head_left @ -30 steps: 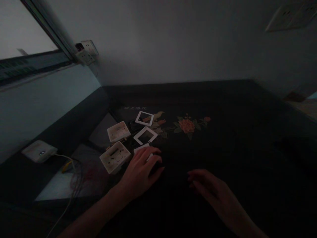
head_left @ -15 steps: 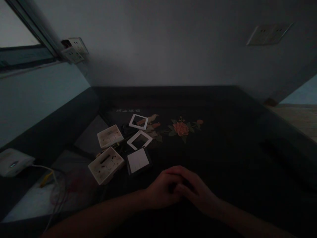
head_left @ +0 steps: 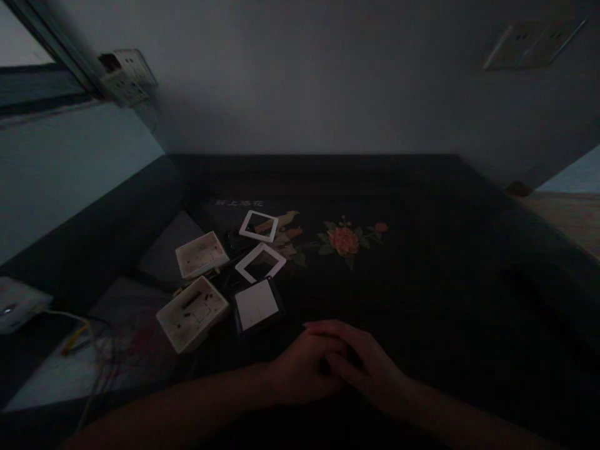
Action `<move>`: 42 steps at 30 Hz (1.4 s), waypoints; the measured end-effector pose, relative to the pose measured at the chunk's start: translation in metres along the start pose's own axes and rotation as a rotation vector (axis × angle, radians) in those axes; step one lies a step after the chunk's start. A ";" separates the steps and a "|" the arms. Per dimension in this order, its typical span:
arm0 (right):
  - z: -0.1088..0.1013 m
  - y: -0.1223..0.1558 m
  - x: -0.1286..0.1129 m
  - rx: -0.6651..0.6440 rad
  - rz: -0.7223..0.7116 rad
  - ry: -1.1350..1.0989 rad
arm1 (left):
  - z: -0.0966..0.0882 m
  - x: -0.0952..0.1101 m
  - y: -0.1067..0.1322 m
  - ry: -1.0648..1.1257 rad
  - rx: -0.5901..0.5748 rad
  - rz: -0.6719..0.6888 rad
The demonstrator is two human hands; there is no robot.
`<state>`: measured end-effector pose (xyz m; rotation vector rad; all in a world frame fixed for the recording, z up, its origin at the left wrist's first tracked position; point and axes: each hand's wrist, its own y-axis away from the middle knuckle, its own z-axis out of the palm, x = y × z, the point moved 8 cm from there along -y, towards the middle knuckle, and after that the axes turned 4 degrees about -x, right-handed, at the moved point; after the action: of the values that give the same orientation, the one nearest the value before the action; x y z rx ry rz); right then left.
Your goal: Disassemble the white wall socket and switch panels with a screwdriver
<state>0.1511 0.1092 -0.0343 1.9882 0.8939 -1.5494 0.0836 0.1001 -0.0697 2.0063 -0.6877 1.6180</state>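
Observation:
Low in the middle of the dim head view, my two hands are together over the dark tabletop. My left hand is closed, its fingers curled in and partly covered. Over its knuckles lie the fingers of my right hand, whose thumb rests across the front, so it clasps the left. No object shows between them. Closest to the hands is a dark-edged square piece with a white face, just up and left, not touched. Behind it lie two white square frames, a tilted one and a farther one.
Two white open wall boxes, a near one and a far one, sit left of the frames among small dark parts. A white plugged device with cables is at far left. Sockets are on the wall. Flowers decorate the tabletop.
The view has shifted slightly, so the boxes and frames appear a little farther left. My hands stay clasped; the right fingers look somewhat straighter over the left hand.

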 end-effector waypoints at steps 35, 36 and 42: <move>0.001 0.001 0.002 0.059 -0.001 -0.003 | -0.003 0.013 -0.002 0.029 0.002 0.023; 0.000 0.000 0.002 0.058 -0.001 -0.003 | -0.003 0.013 -0.002 0.033 -0.004 0.028; 0.000 0.000 0.001 0.056 -0.002 0.006 | -0.002 0.014 -0.002 0.039 -0.021 0.029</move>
<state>0.1509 0.1095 -0.0350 2.0320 0.8642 -1.5870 0.0862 0.1017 -0.0560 1.9536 -0.7201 1.6549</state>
